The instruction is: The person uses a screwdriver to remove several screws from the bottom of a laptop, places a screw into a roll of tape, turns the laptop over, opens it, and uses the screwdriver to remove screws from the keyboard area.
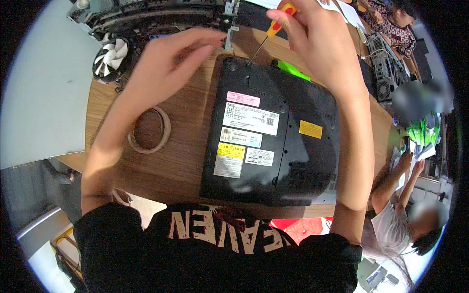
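A black laptop (273, 141) lies bottom side up on the wooden table (181, 178), its underside covered with several white, yellow and pink labels. My right hand (317, 41) is closed around the yellow and red handle of a screwdriver (276, 27). The thin shaft slants down to the left, and its tip meets the laptop's far left corner. My left hand (178, 66) hovers left of that corner, its fingers stretched toward the screwdriver with a gap to the thumb. Nothing shows in it, and it does not touch the laptop.
A roll of tape (165, 131) lies left of the laptop. Beyond my left hand stands a white-bladed fan (111, 57). A bright green object (293, 71) sits at the laptop's far edge. Opened metal computer parts (386, 68) and other people are at the right.
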Demonstrator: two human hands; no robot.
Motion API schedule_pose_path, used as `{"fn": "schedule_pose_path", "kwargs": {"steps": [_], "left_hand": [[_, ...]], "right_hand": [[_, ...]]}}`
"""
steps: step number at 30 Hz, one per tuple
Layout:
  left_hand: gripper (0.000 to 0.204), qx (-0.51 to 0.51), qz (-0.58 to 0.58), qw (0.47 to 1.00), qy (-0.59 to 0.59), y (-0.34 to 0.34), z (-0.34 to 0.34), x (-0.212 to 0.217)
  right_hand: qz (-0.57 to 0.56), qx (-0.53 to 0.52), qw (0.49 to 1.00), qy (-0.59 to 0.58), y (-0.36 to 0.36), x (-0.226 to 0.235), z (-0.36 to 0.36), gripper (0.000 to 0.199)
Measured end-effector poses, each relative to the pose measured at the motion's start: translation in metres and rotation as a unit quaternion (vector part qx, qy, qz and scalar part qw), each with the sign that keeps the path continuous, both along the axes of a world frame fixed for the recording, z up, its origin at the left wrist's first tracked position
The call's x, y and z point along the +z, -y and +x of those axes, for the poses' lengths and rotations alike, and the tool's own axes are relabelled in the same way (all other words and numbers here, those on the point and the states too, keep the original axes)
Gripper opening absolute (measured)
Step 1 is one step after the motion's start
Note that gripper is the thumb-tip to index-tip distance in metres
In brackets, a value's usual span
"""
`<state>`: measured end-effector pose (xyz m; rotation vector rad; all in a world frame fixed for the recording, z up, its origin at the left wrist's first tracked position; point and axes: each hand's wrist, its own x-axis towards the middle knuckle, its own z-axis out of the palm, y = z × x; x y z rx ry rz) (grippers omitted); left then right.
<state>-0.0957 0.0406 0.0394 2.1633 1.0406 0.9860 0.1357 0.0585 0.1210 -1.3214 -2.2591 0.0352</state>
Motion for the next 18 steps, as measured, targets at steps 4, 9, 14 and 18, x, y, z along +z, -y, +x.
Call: {"fn": "schedule_pose_path", "kwargs": {"steps": [4,9,14,18], "left_hand": [[0.020,0.092,-0.049,0.993,-0.048,0.049,-0.057,-0.018],[0.042,0.131,-0.068,0.986,-0.077,0.097,-0.098,-0.041],[0.070,0.113,-0.024,0.992,-0.049,0.101,-0.094,-0.049],[0.082,0.039,-0.022,0.996,-0.072,0.088,-0.090,-0.062]], "right_hand": [[0.064,-0.032,0.995,0.065,-0.002,-0.017,0.003,0.023],[0.039,-0.056,0.998,0.008,-0.003,-0.036,0.004,0.018],[0.063,-0.047,0.995,-0.056,0.012,-0.044,-0.013,0.020],[-0.117,0.034,0.957,-0.262,0.020,-0.048,-0.012,0.030]]}}
